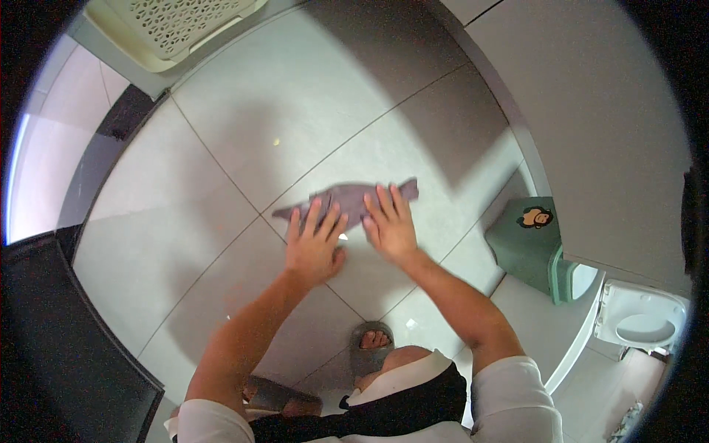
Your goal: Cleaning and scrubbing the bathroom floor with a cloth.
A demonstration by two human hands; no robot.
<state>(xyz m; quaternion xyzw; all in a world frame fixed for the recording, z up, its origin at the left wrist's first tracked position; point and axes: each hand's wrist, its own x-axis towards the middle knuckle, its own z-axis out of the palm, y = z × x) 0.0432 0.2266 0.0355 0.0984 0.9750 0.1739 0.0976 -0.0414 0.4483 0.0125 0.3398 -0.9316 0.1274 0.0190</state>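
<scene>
A crumpled mauve cloth point(351, 196) lies on the pale tiled floor point(244, 140), its two ends tapering out to the left and right. My left hand point(316, 240) presses on its left part, palm down with the fingers spread. On the right part rests my right hand point(391, 225), also flat, with fingers stretched forward. Neither hand grips the cloth. Just below it, between my hands, is a small white scrap point(343, 237). Farther off sits a tiny yellow crumb point(276, 142).
At the right stands a green stool point(517, 244) with a monkey-face picture, beside a grey cabinet panel point(605, 148). A white potty-like seat point(642, 314) is at the far right. A cream perforated basket point(177, 29) is at upper left, a black panel point(66, 332) at left. My slippered foot point(371, 347) is near.
</scene>
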